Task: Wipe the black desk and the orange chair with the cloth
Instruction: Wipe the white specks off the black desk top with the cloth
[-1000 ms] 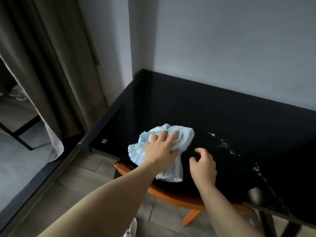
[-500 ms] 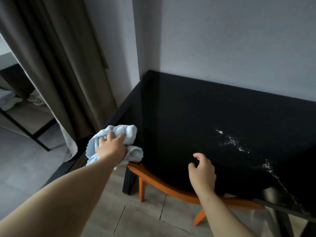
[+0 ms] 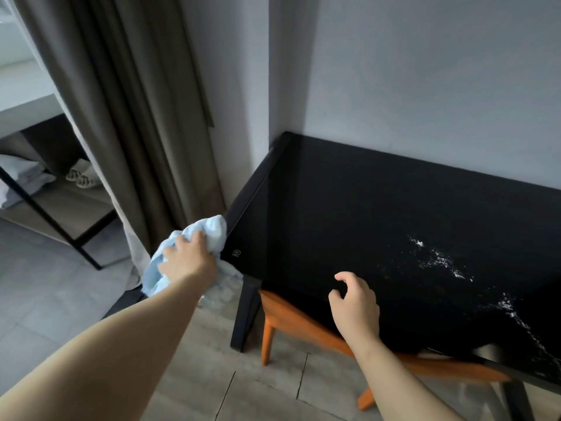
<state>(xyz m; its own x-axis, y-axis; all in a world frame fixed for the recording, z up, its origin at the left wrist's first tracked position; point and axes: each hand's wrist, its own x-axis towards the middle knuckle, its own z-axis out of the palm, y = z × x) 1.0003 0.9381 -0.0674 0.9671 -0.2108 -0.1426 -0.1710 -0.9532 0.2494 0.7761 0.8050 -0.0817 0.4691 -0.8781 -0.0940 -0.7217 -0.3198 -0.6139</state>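
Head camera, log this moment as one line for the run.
left hand grips cloth at desk left edge | right hand empty over desk | white specks unwiped | chair tucked

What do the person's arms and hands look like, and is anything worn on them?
Both arms are bare as far as the picture shows: no sleeve is in view. The left hand and the right hand wear no glove, and no ring, watch or bracelet can be seen on the fingers or wrists. The nails look short and unpainted.
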